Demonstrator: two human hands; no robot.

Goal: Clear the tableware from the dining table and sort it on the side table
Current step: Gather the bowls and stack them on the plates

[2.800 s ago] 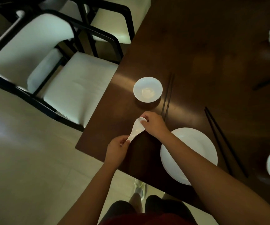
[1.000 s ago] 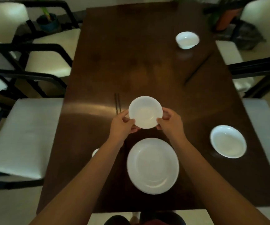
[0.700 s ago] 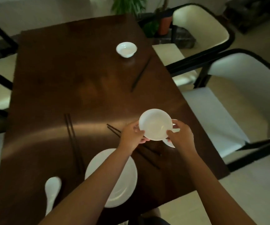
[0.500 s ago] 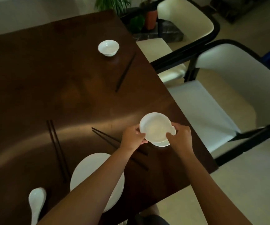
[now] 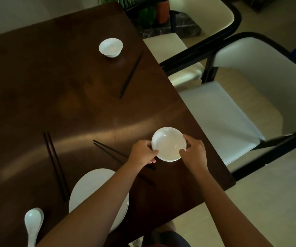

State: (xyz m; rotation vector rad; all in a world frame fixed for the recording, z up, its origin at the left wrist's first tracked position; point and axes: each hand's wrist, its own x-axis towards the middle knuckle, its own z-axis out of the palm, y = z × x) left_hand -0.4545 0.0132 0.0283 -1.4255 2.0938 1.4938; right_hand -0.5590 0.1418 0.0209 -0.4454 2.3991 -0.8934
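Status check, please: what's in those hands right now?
Left hand, right hand: fingers gripping small white ceramic dish. Dark chopsticks lie beside.

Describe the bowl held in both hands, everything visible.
The bowl is small, round, shallow and plain white, glossy like glazed ceramic, and looks empty. It sits mouth up, roughly level, near the table's right edge. The left hand grips its left rim and the right hand its right rim, fingers curled around the edge. Whether another dish lies beneath it cannot be told.
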